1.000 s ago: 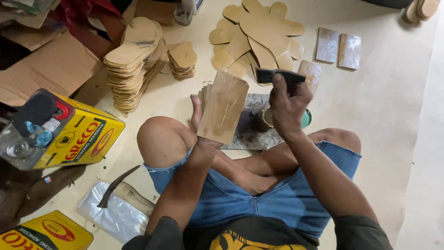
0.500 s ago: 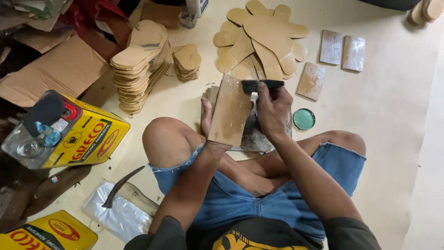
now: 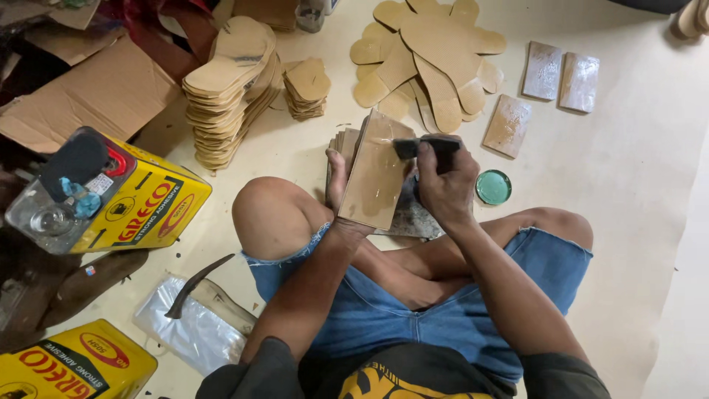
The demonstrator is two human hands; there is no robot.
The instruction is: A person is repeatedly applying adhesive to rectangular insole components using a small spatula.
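Note:
My left hand [image 3: 338,185] holds a flat tan rectangular board piece [image 3: 375,177] upright above my crossed legs, its face shiny and wet. My right hand [image 3: 443,185] grips a black brush [image 3: 428,147] and presses it against the upper right edge of that piece. A small stack of similar pieces [image 3: 344,142] lies on the floor just behind the held one. A round green lid [image 3: 493,187] sits on the floor to the right of my right hand.
Tall stacks of tan sole-shaped cutouts [image 3: 230,81] stand at the upper left; fanned soles [image 3: 436,55] lie ahead. Glossy coated rectangles [image 3: 561,74] lie at the upper right. Two yellow tins [image 3: 133,199] sit left, a hammer [image 3: 196,284] on plastic near my knee.
My right hand moved the brush from the green lid back to the held piece, and now strokes along its top edge. The piece stays upright in my left hand.

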